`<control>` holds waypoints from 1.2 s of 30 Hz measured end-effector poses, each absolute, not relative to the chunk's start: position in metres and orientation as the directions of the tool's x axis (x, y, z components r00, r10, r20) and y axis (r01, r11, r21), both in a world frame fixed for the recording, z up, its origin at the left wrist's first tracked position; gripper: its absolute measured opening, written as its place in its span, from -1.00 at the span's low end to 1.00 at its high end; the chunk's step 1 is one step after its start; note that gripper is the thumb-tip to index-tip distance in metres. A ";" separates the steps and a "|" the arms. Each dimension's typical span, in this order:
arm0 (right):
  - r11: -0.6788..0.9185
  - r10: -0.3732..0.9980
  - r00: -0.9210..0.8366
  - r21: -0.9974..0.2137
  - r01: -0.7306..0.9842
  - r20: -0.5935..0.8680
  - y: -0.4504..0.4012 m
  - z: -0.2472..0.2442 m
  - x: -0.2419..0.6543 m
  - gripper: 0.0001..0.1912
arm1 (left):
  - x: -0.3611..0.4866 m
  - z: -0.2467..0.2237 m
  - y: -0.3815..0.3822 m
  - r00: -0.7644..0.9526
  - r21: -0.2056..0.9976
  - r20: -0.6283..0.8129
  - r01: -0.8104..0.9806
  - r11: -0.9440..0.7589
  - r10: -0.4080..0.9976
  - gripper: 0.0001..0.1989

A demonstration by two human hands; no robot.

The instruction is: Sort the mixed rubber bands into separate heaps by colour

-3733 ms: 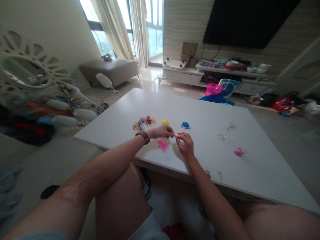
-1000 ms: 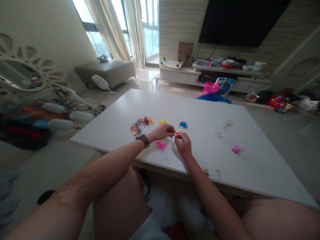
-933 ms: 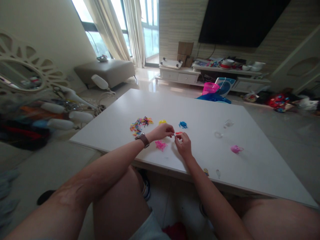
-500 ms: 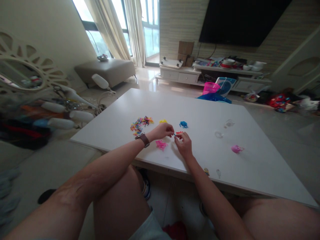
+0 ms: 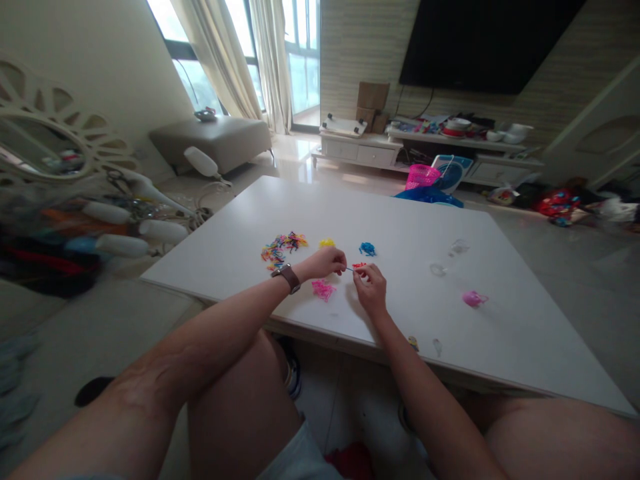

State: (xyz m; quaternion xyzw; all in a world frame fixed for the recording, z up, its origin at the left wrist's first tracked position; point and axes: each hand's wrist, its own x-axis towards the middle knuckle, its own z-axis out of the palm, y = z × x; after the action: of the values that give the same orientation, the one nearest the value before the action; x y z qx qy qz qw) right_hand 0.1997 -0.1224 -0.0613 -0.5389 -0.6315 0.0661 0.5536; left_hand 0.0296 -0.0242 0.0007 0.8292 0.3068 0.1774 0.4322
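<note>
Gripping thin dark strand [image 5: 349, 269] at opposite ends with left hand [image 5: 333, 261] and right hand [image 5: 371, 287], probably for tension. Held over table [image 5: 425, 267], toward near edge, beside red pile [image 5: 359, 265]. Apart from pink pile [image 5: 324, 290], presumably to avoid mixing colours.

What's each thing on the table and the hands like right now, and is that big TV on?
left hand: fingers pinched together
right hand: fingers pinched together
thin dark strip: held straight between both hands
mixed-colour pile: loosely spread
pink pile: heaped
blue pile: heaped
yellow pile: partly hidden
red pile: partly hidden
TV: screen dark
</note>
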 end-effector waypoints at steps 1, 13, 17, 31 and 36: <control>0.403 0.750 0.220 -0.695 0.596 0.624 -0.122 -0.060 0.201 -0.87 | 0.028 0.002 -0.021 0.737 0.813 0.027 0.377 -0.443 0.676 -0.90; 0.423 0.715 0.226 -0.666 0.615 0.662 -0.123 -0.060 0.203 -0.89 | 0.035 0.007 -0.025 0.726 0.810 0.049 0.373 -0.452 0.686 -0.90; 0.362 0.692 0.279 -0.654 0.665 0.666 -0.118 -0.064 0.214 -0.89 | 0.029 0.007 -0.019 0.692 0.804 0.082 0.378 -0.458 0.717 -0.87; 0.091 0.819 0.196 -0.460 0.883 0.540 -0.038 -0.075 0.289 -0.87 | -0.091 0.034 0.019 0.061 0.897 -0.144 0.429 0.105 0.988 -0.82; 0.091 0.814 0.229 -0.507 0.857 0.534 -0.040 -0.083 0.294 -0.83 | -0.120 0.021 0.016 -0.039 0.831 -0.241 0.508 0.227 0.970 -0.79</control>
State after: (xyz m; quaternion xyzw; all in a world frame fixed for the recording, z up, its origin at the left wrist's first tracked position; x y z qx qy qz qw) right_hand 0.2939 -0.0401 -0.0830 -0.6738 -0.6202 -0.0270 0.4008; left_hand -0.1204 0.0161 0.0206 0.5558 0.6648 0.2788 0.4140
